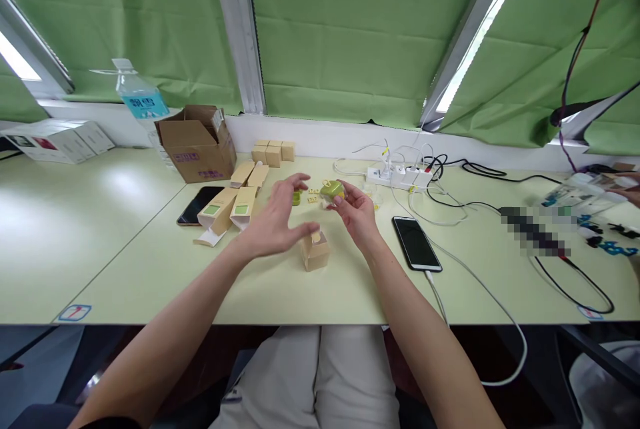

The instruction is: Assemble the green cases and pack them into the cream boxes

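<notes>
Between the fingers of my right hand [357, 216] is a small olive-green case [333, 189] with a pale loop on top. My left hand [283, 219] holds nothing; its thumb and fingers are spread wide. Just below the left thumb stands a small tan carton [315, 252], its top partly hidden by the thumb. Behind the left fingers another green piece [297, 198] shows in part. Several small yellow pieces [313, 196] lie on the table between my hands, too small to make out.
Opened small cartons [243, 209] lie at left beside a dark phone [197, 206]. Behind them are a brown cardboard box [200, 142] and stacked tan boxes [273, 152]. At right, a charging phone [416, 244], a white power strip [400, 177] and loose cables spread over the table [165, 282].
</notes>
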A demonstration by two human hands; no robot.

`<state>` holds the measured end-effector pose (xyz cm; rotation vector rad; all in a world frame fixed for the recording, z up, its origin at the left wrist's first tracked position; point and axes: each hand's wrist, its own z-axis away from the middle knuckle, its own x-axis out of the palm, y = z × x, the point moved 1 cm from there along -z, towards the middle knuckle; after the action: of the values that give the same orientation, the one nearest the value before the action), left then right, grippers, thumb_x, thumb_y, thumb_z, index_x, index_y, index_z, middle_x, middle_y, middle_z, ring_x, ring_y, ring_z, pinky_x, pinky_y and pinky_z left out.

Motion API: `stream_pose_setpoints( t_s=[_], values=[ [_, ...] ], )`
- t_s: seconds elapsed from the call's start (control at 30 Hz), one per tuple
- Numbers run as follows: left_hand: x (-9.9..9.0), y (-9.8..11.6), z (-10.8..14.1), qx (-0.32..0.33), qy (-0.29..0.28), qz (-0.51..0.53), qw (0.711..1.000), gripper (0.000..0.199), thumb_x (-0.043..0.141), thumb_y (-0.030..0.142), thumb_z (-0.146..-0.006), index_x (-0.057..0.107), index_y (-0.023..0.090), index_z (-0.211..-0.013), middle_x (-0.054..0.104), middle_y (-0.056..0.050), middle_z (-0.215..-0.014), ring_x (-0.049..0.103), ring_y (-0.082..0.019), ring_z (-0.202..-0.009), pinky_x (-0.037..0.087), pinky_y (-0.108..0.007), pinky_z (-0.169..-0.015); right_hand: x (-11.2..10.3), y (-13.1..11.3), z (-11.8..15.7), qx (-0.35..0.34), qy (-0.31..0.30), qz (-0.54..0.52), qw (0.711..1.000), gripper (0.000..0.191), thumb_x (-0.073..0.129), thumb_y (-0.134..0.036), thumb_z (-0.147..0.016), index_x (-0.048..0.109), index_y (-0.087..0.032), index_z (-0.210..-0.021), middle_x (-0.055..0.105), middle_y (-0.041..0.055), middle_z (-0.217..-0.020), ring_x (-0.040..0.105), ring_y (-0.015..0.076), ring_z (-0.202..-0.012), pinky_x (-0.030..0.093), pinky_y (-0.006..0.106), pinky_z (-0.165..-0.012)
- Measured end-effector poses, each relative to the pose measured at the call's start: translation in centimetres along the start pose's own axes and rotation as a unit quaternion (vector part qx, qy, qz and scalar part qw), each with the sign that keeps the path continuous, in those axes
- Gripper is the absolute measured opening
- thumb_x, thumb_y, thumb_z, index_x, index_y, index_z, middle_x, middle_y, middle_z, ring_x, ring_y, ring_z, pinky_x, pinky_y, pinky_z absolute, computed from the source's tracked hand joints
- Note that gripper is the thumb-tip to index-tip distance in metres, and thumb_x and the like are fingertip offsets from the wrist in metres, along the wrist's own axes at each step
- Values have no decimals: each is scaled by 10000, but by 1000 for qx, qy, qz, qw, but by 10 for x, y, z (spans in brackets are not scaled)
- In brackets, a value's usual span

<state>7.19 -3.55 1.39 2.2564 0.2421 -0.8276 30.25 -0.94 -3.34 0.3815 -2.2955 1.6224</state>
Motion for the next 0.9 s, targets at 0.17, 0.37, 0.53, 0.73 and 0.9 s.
stream_pose_setpoints(
  t_s=[0.17, 0.37, 0.53, 0.73, 0.9],
  values=[
    [10, 12, 31, -44, -148, -85, 984, 1073, 933, 522, -792, 339, 256, -1646, 664, -172, -1359, 725, -414, -1212, 602, -566, -1023, -3, 3, -2, -5, 5, -37, 999, 662, 1058, -463, -661, 780, -296, -1238, 803, 53, -1255, 769, 266, -1126, 682, 441, -933],
    [15, -23, 9, -3, -162, 2, 987, 861, 616, 183, -965, 210, 292, -1717, 576, -190, -1597, 725, -317, -1296, 605, -483, -1073, -6, 1, -1, -5, 18, -56, 998, 627, 1058, -395, -654, 787, -286, -1209, 797, 41, -1243, 764, 240, -1081, 655, 499, -1053],
    [16, -49, 0, 16, -91, 3, 996, 875, 628, 141, -920, 249, 292, -1694, 375, -172, -1761, 584, -338, -1488, 538, -525, -1223, -6, 0, -1, -15, 40, -65, 997, 596, 1074, -389, -612, 794, -278, -1126, 814, 49, -1249, 772, 252, -1127, 617, 485, -1118],
    [26, -57, 13, 29, -30, 56, 998, 545, 637, 271, -1028, 452, 286, -1540, 543, -161, -1605, 633, -310, -1405, 585, -518, -1147, -3, -5, 2, -22, -7, -53, 998, 499, 1042, -439, -688, 800, -302, -1102, 826, 39, -1237, 778, 267, -1149, 614, 502, -1133],
    [33, -60, 12, 13, -1, 64, 998, 413, 601, 330, -1076, 539, 281, -1481, 639, -146, -1505, 687, -279, -1289, 605, -495, -1099, 4, -12, 9, -26, -50, -44, 997, 620, 1026, -464, -720, 769, -350, -1272, 794, 39, -1320, 758, 300, -1234, 607, 565, -1162]
  ],
)
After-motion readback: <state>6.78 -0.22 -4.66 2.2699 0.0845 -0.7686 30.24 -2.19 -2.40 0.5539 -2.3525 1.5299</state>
